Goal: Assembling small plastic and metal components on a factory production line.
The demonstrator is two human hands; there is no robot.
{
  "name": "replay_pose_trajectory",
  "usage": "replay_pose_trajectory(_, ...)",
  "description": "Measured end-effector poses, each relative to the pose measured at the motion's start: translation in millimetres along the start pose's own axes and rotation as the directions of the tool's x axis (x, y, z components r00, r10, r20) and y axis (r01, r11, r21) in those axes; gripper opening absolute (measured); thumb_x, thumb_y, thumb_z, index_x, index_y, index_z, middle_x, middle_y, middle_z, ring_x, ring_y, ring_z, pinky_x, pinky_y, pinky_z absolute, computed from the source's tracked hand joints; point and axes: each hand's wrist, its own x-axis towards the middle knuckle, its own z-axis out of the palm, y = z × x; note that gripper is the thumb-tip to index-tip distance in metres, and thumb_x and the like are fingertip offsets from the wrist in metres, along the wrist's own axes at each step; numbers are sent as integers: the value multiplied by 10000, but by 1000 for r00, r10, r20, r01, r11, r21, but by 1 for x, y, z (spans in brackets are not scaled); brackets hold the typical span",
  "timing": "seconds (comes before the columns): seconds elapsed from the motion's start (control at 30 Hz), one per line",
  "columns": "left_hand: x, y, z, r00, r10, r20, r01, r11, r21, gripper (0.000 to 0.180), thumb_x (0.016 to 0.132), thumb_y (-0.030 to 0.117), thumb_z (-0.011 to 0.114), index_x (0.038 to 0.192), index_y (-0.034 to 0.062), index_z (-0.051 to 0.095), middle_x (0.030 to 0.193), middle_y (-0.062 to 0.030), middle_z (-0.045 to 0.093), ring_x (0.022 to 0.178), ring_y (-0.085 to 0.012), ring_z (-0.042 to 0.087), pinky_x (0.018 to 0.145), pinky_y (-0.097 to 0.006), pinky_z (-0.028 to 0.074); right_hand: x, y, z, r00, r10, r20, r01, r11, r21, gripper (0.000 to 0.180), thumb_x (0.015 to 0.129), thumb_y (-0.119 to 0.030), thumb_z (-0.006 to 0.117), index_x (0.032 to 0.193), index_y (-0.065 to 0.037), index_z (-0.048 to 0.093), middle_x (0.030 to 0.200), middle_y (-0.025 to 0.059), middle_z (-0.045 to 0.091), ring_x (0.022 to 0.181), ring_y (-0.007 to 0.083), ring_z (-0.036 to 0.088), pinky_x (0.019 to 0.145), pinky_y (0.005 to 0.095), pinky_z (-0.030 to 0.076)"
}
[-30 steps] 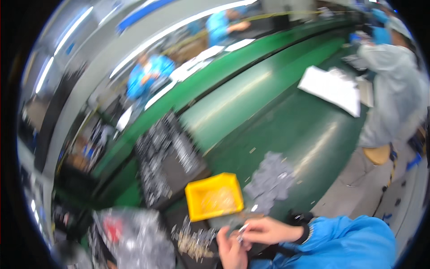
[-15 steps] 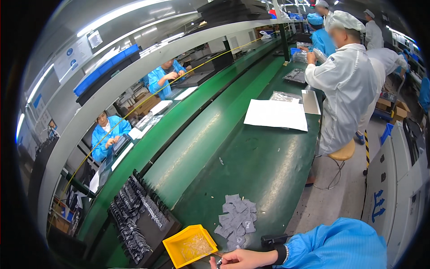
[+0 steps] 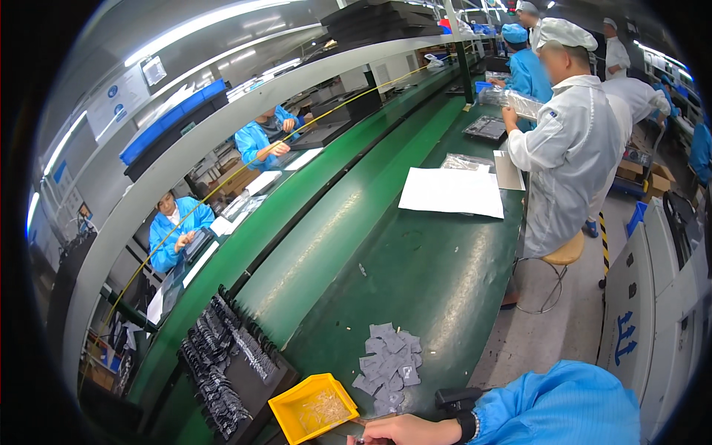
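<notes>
My right hand (image 3: 404, 430) shows only at the bottom edge, knuckles up, with a black wrist strap (image 3: 466, 424) and a blue sleeve (image 3: 556, 408) behind it. Its fingers point left toward a yellow tray (image 3: 297, 390) holding small pale metal parts. The frame edge cuts off the fingertips, so what they hold is hidden. A loose pile of grey pouches (image 3: 389, 363) lies just beyond the hand on the green bench (image 3: 430, 282). My left hand is out of view.
A black tray (image 3: 230, 363) with rows of dark parts lies left of the yellow tray. White paper (image 3: 452, 191) lies farther along the bench, where a person in a white coat (image 3: 571, 148) stands by a stool (image 3: 565, 252). Workers in blue sit across the green conveyor (image 3: 326, 222).
The view has tilted up and along the line. Both hands worked together by the yellow tray a second ago; now only the right hand shows at the lower edge.
</notes>
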Motion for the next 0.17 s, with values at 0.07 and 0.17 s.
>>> replay_pose_trajectory(0.07,-1,-2,-1,999,50,-16,-48,996,76,316,933,184,466,1164,-22,525,1008,-159,504,919,-271,524,808,-341,434,-2,-5,-1,1000,3,-9,-4,997,-73,188,813,-187,600,895,-19,592,801,143,603,717,270,609,624,342,473)
replay_pose_trajectory(0.17,-3,-9,0,999,24,-28,-23,999,47,352,927,224,484,1178,-20,516,1034,-159,507,927,-285,521,815,-365,435,-3,-6,-2,1000,0,4,0,983,-183,201,815,-219,610,900,-37,597,816,148,607,737,246,621,637,359,479)
